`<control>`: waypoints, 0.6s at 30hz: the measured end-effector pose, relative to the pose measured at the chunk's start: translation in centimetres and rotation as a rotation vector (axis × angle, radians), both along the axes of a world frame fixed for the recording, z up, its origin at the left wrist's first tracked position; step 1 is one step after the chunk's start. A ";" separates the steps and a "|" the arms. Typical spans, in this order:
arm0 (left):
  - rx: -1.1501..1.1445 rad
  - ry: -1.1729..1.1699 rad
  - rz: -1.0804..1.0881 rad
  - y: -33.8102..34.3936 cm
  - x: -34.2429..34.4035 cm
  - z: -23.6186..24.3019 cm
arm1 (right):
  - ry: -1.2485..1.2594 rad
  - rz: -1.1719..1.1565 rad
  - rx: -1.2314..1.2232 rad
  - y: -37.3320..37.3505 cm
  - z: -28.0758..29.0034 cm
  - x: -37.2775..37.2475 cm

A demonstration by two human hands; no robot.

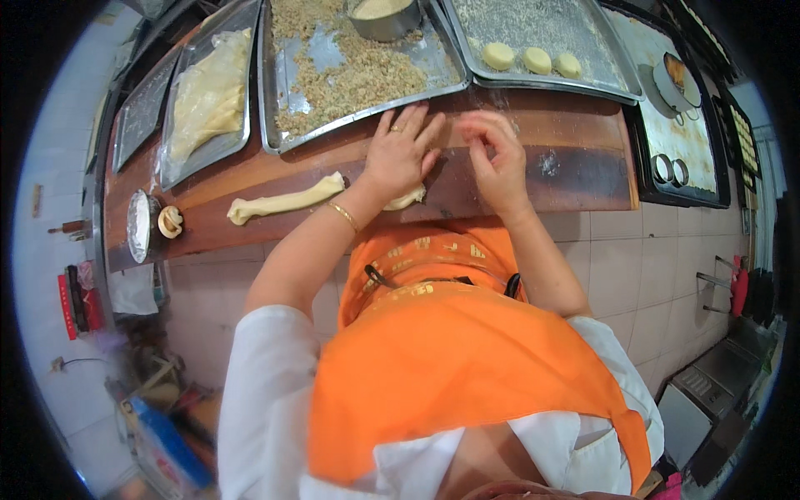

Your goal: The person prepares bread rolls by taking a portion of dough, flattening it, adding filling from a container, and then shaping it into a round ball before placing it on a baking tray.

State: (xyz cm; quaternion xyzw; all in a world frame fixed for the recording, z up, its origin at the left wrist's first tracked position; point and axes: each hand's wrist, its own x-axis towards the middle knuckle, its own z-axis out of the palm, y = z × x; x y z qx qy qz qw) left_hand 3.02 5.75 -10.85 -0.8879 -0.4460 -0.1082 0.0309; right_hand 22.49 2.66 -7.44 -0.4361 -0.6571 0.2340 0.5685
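Note:
My left hand (pixel 404 150) is stretched out over the wooden table, its fingers spread and the tips by the near rim of the filling tray. Whether anything lies beneath its palm is hidden. Just to its right, my right hand (pixel 497 158) is loosely bent with the thumb apart from the fingers. Its fingertips are smeared by motion, and nothing shows in its grasp. A long roll of pale dough (pixel 287 200) lies left of my left forearm. Beside that wrist, a shorter dough piece (pixel 408 198) is partly covered at the table's near edge.
A metal tray (pixel 268 108) holds crumbly filling and a round tin (pixel 387 21). To its right, a floured tray (pixel 550 81) carries three dough rounds (pixel 537 60). Plastic-covered dough (pixel 212 96) fills a tray at left. A foil-lined bowl (pixel 143 225) and ring cutters (pixel 664 169) flank the table.

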 end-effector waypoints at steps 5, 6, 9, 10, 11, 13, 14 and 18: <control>-0.050 -0.127 -0.068 -2.2 -0.4 0.5 | -0.115 0.196 -0.174 0.1 -0.8 1.3; -0.054 -0.166 -0.038 -2.4 -0.2 0.5 | -0.137 0.189 -0.218 -0.1 -0.1 0.6; -0.080 -0.160 -0.036 -2.2 0.0 0.5 | -0.166 0.188 -0.086 3.0 1.7 -2.3; -0.111 -0.093 -0.018 -2.2 0.0 0.6 | -0.166 0.204 -0.005 4.9 1.8 -3.5; -0.068 -0.152 -0.041 -2.2 0.0 0.7 | -0.257 0.230 0.005 6.9 2.2 -4.5; -0.117 -0.175 -0.035 -2.2 -0.2 0.3 | -0.525 0.263 0.042 12.5 0.6 -6.3; -0.093 -0.195 -0.022 -2.2 -0.3 -0.1 | -0.664 0.225 -0.063 13.7 1.2 -7.5; -0.130 -0.198 0.014 -2.6 -0.5 0.6 | -1.165 0.242 -0.290 16.0 2.3 -11.3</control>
